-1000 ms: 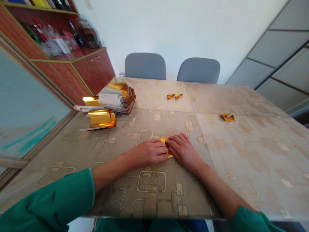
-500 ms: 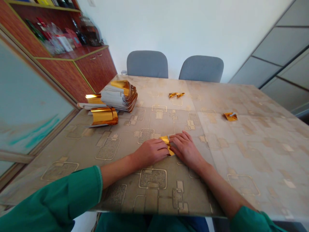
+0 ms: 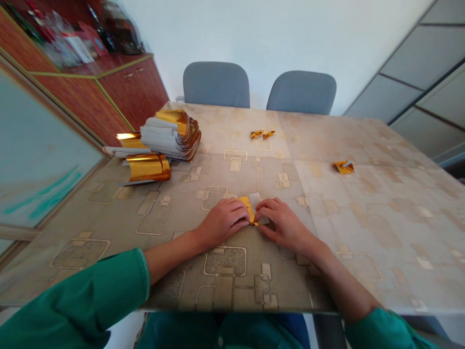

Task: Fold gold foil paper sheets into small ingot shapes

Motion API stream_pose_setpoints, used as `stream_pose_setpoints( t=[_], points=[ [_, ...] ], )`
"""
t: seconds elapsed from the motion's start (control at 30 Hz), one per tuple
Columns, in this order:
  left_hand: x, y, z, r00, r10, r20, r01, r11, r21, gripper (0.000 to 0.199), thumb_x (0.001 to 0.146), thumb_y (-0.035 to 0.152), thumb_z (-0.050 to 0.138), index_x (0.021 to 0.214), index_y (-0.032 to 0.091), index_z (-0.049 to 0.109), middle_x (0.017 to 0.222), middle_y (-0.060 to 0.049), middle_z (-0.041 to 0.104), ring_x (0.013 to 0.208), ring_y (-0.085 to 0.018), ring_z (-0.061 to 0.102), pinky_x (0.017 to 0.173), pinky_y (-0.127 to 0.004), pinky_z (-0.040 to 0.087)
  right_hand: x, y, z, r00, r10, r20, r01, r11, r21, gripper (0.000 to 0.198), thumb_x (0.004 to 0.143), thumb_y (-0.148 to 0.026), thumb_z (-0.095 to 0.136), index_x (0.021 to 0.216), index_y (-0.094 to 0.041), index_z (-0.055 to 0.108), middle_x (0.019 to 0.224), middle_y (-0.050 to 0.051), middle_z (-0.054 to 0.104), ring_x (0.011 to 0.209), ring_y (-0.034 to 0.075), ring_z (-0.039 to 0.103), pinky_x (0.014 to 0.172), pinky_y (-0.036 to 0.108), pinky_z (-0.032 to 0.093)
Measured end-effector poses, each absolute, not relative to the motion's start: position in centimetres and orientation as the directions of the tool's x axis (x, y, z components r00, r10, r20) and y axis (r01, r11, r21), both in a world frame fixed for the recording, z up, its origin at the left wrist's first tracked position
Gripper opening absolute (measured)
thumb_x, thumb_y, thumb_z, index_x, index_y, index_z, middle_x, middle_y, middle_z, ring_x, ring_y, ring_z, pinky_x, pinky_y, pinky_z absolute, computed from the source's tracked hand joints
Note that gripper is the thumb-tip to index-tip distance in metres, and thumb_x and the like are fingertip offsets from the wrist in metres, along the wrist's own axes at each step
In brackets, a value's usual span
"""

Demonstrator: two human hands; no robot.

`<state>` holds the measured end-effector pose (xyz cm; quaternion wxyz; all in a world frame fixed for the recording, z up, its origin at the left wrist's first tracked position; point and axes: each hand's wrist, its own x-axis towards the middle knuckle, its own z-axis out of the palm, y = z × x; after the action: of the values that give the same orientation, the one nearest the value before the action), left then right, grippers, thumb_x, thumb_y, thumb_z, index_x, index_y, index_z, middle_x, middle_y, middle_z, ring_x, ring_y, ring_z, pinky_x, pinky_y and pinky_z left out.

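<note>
A small sheet of gold foil paper with a white back lies on the table between my hands, partly folded. My left hand presses on its left side, fingers together over the gold part. From the right, my right hand has its thumb and bent fingers at the white part, gripping the near edge. Some of the sheet is hidden under the fingers. A folded gold foil piece lies to the far right, and another twisted gold foil piece sits farther back.
At the back left stands a thick stack of gold and white paper, with a curled gold sheet in front. A patterned cloth covers the table. Two grey chairs stand behind it, and a wooden cabinet is at left.
My right thumb and fingers have spread apart a little, and more of the sheet's white side shows. The whole view has shifted slightly, with the table appearing higher.
</note>
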<state>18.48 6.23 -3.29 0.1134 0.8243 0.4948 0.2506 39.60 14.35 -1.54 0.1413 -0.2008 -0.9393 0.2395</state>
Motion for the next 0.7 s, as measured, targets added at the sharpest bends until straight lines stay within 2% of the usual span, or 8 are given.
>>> stream_pose_setpoints(
  t=[0.27,0.37,0.5,0.7],
  points=[
    [17.7,6.1,-3.2,0.506,0.772,0.384,0.748,-0.615,0.251,0.021,0.100,0.025,0.048,0.092,0.017,0.066,0.095,-0.005,0.068,0.093,-0.019,0.057,0.094,-0.036,0.042,39.3,13.4,-1.4,-0.858,0.490,0.154,0.373,0.801,-0.467,0.016,0.079,-0.025,0.076,0.091,-0.023,0.065,0.106,0.006,0.060,0.101,0.022,0.052,0.088,0.038,0.046],
    [17.8,6.3,-3.4,0.464,0.802,0.376,0.757,-0.579,0.301,0.024,0.101,0.027,0.046,0.091,0.016,0.065,0.091,-0.005,0.067,0.090,-0.018,0.057,0.089,-0.033,0.044,39.0,13.0,-1.4,-0.835,0.525,0.166,0.413,0.795,-0.444,0.016,0.079,-0.028,0.076,0.088,-0.022,0.064,0.104,0.007,0.060,0.100,0.024,0.052,0.087,0.040,0.046],
    [18.1,6.5,-3.3,0.412,0.849,0.329,0.763,-0.519,0.385,0.027,0.102,0.030,0.044,0.089,0.016,0.063,0.091,-0.006,0.066,0.089,-0.018,0.056,0.086,-0.033,0.044,38.9,13.0,-1.5,-0.827,0.537,0.163,0.423,0.787,-0.449,0.012,0.080,-0.024,0.074,0.087,-0.021,0.064,0.102,0.006,0.061,0.098,0.023,0.053,0.088,0.040,0.045],
    [17.6,6.2,-2.9,0.520,0.770,0.369,0.743,-0.621,0.249,0.023,0.101,0.030,0.048,0.103,0.022,0.070,0.102,-0.006,0.068,0.096,-0.019,0.057,0.090,-0.035,0.045,39.4,14.0,-2.0,-0.856,0.491,0.159,0.365,0.793,-0.488,0.017,0.079,-0.023,0.075,0.090,-0.022,0.063,0.105,0.004,0.063,0.098,0.021,0.054,0.088,0.038,0.045]
  ],
)
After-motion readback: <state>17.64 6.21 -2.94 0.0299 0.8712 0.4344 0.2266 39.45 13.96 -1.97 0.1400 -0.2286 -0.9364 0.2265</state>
